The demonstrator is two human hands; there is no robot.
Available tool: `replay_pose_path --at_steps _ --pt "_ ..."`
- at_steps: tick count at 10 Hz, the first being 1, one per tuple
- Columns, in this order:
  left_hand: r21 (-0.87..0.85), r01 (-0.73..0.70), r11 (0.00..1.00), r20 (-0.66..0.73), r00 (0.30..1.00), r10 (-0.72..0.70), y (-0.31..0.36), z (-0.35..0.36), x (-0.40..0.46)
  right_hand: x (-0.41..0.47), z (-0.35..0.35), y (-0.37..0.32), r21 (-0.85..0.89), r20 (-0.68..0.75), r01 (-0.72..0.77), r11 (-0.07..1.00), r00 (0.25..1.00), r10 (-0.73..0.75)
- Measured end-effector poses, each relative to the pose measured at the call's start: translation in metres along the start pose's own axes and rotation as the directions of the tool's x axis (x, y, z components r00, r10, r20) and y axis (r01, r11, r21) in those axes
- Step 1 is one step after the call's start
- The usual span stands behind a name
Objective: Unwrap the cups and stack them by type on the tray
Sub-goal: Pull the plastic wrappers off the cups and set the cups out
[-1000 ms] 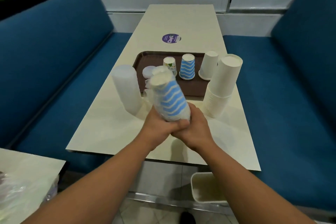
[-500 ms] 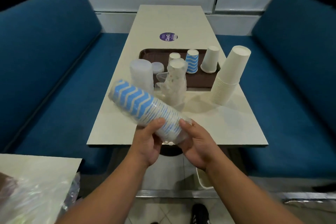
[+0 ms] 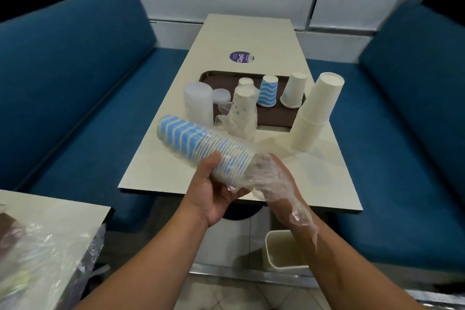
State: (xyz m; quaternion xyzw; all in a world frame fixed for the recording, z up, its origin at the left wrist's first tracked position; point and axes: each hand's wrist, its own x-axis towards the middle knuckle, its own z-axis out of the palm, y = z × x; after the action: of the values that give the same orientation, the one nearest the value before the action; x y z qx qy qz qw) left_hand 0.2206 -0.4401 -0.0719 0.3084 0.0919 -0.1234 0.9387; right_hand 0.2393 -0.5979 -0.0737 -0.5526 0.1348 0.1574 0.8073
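Observation:
A stack of blue-and-white wave cups (image 3: 201, 146) lies tilted over the table's near edge, bottoms pointing up-left. My left hand (image 3: 214, 191) grips its open end from below. My right hand (image 3: 274, 178) holds the clear plastic wrap (image 3: 284, 191), which trails off the stack's end and down my forearm. On the brown tray (image 3: 276, 118) stand a single wave cup (image 3: 268, 93), a white cup (image 3: 294, 93), a small patterned cup (image 3: 246, 82) and a clear lid (image 3: 221, 95). A wrapped patterned stack (image 3: 241, 111) stands at the tray's near edge.
A tall white cup stack (image 3: 314, 113) leans at the right of the beige table (image 3: 176, 158), a translucent cup stack (image 3: 198, 103) stands left of the tray. Blue benches flank the table. A white bin (image 3: 284, 251) sits on the floor below. Crumpled plastic (image 3: 37, 259) lies on a near-left table.
The wave stack went from upright to lying tilted, pulled toward me past the table edge. The wrap has slid off its open end, and my right hand has it bunched.

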Motion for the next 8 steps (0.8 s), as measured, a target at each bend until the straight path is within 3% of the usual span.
replay_pose_path --at_steps 1,2,3,4,5,6,7,8 --pt "-0.028 -0.029 0.999 -0.005 1.0 0.029 -0.015 0.008 0.002 -0.015 -0.001 -0.017 -0.171 0.129 0.109 0.979 0.988 -0.088" --pt "-0.084 -0.119 0.989 -0.052 0.992 0.115 -0.016 0.012 0.008 0.0 -0.032 -0.007 -0.316 -0.09 0.162 0.935 0.976 -0.199" --pt "-0.074 -0.196 0.978 -0.124 0.975 0.186 -0.016 0.016 0.014 0.003 -0.057 -0.002 -0.678 -0.169 0.081 0.731 0.95 -0.262" --pt "-0.004 -0.17 0.985 -0.153 0.974 0.168 -0.021 0.02 0.019 0.001 -0.058 0.001 -0.764 0.051 0.249 0.595 0.943 -0.33" --pt "0.085 -0.11 0.99 -0.242 0.962 0.128 -0.031 0.029 0.019 -0.002 -0.043 -0.01 -0.539 0.127 0.411 0.735 0.902 -0.412" --pt "0.114 -0.11 0.987 -0.322 0.936 0.142 -0.033 0.031 0.02 0.006 -0.043 -0.019 -0.129 0.175 0.345 0.93 0.931 -0.321" --pt "0.093 -0.123 0.988 -0.321 0.936 0.147 -0.029 0.034 0.021 0.005 -0.045 -0.021 -0.067 0.241 0.314 0.947 0.926 -0.29" --pt "0.065 -0.138 0.988 -0.322 0.934 0.152 -0.026 0.038 0.024 0.0 -0.039 -0.02 0.056 0.17 0.302 0.952 0.936 -0.307"
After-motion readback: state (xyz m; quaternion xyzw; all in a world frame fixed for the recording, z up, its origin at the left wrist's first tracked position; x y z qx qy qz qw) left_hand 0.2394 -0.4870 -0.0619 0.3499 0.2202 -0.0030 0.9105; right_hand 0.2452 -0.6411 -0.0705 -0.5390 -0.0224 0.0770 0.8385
